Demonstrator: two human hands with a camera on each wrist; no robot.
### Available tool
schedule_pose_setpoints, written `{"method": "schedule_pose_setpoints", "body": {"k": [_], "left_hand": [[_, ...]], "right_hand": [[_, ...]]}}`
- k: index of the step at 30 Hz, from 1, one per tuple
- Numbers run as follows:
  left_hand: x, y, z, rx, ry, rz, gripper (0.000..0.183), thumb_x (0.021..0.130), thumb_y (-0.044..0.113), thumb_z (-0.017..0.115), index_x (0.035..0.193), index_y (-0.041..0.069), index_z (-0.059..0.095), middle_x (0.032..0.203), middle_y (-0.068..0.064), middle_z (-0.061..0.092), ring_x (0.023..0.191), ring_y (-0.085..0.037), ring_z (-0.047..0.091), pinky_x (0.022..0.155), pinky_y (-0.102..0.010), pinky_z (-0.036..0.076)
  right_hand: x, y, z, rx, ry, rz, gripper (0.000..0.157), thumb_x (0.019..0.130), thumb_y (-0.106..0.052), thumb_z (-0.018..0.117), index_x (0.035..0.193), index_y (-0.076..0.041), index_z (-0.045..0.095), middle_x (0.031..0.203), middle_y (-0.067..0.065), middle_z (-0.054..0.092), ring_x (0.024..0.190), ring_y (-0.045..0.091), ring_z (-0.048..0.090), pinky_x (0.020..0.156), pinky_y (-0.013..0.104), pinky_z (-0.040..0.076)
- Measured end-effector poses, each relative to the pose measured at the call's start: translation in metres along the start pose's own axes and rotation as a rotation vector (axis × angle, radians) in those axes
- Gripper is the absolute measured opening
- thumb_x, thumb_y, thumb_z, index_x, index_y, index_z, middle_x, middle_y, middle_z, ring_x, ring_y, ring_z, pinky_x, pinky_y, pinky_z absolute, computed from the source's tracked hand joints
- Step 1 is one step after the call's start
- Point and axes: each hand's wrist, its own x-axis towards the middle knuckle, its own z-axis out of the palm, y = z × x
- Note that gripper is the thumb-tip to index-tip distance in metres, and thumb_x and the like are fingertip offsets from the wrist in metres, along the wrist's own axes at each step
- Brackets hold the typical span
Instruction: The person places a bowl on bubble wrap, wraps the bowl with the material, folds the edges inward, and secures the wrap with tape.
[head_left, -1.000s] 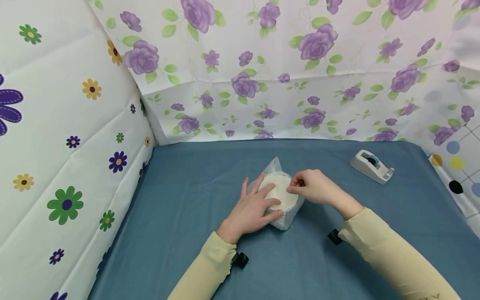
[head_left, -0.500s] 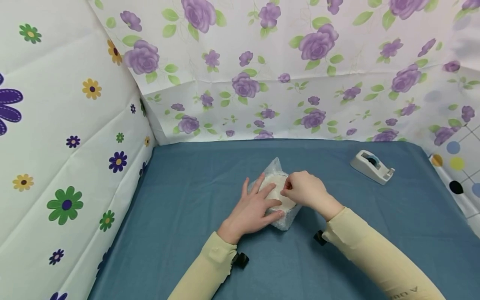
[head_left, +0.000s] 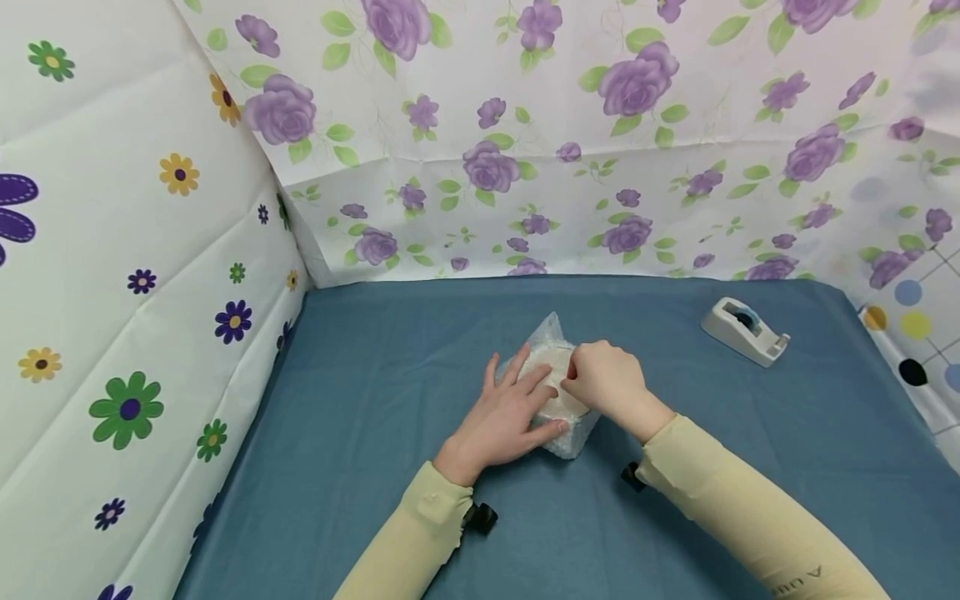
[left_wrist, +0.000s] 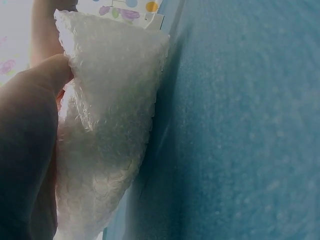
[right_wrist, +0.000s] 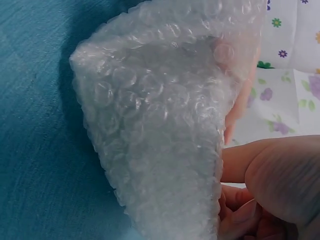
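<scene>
A squat package in bubble wrap (head_left: 573, 437) sits on the blue cloth, with a pale round face (head_left: 576, 404) on top and a pointed flap sticking up at its far side. My left hand (head_left: 498, 421) rests on it with spread, mostly straight fingers across the round face. My right hand (head_left: 611, 383) is at the package's right upper edge, fingers curled and thumb against the wrap. In the right wrist view the right thumb (right_wrist: 235, 167) meets the edge of the wrap, other fingertips bent beside it. The left wrist view shows the wrapped side (left_wrist: 115, 100) and part of the left hand (left_wrist: 30, 105).
A white tape dispenser (head_left: 745, 331) stands at the back right of the blue tablecloth (head_left: 390, 358). Flowered sheets (head_left: 450, 83) hang behind and on the left. Small black wrist cameras (head_left: 483, 518) sit at both sleeves.
My right hand has moved left over the package, its wrist turning and its knuckles now facing up. The left hand and the package have stayed in place.
</scene>
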Motion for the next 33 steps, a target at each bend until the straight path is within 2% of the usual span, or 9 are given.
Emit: {"method": "schedule_pose_setpoints", "body": {"k": [3,7,13,18,26,33], "left_hand": [[0.0002,0.0006,-0.0006,0.005,0.001,-0.013,0.056,0.108,0.063,0.053,0.142,0.022,0.067,0.167,-0.004,0.045,0.165,-0.032,0.005,0.126,-0.07,0.006],[-0.0003,0.0018,-0.0011,0.047,-0.004,-0.018,0.059,0.108,0.065,0.052,0.147,0.024,0.066,0.167,-0.003,0.045,0.165,-0.032,0.005,0.125,-0.071,0.007],[0.0002,0.0038,-0.0017,0.117,0.017,-0.022,0.056,0.107,0.065,0.053,0.142,0.026,0.071,0.165,-0.003,0.047,0.165,-0.034,0.009,0.124,-0.073,0.011],[0.0,0.0059,-0.0007,0.131,0.034,-0.016,0.053,0.107,0.064,0.054,0.138,0.026,0.074,0.163,-0.004,0.05,0.164,-0.035,0.014,0.123,-0.074,0.014],[-0.0002,0.0057,-0.0003,0.111,0.032,-0.021,0.053,0.107,0.064,0.053,0.135,0.023,0.072,0.163,-0.004,0.05,0.164,-0.034,0.012,0.124,-0.072,0.013],[0.0008,0.0071,0.0009,0.124,0.027,-0.035,0.063,0.107,0.066,0.052,0.154,0.025,0.06,0.163,-0.002,0.049,0.165,-0.034,0.011,0.125,-0.072,0.011]], "right_hand": [[0.0005,-0.0012,0.002,-0.022,0.012,-0.003,0.019,0.095,-0.025,0.083,0.079,-0.016,0.079,0.069,-0.002,0.066,0.053,0.015,0.06,0.049,0.036,0.053],[0.0004,-0.0035,0.0053,-0.054,0.028,-0.012,0.018,0.095,-0.025,0.084,0.081,-0.014,0.079,0.069,-0.002,0.067,0.052,0.014,0.059,0.049,0.035,0.054],[0.0005,-0.0049,0.0078,-0.077,0.06,-0.018,0.018,0.094,-0.023,0.085,0.08,-0.013,0.078,0.067,-0.002,0.065,0.052,0.015,0.058,0.048,0.035,0.053],[-0.0006,-0.0016,0.0079,-0.062,0.052,-0.014,0.018,0.094,-0.024,0.085,0.082,-0.014,0.078,0.069,-0.002,0.066,0.053,0.015,0.059,0.049,0.036,0.053],[-0.0012,0.0001,0.0064,-0.016,0.047,-0.011,0.016,0.094,-0.027,0.084,0.084,-0.015,0.081,0.072,-0.002,0.068,0.054,0.015,0.06,0.05,0.037,0.053],[0.0013,-0.0027,0.01,-0.067,0.056,0.012,0.023,0.096,-0.026,0.082,0.076,-0.016,0.076,0.066,-0.002,0.064,0.052,0.017,0.058,0.049,0.038,0.053]]}}
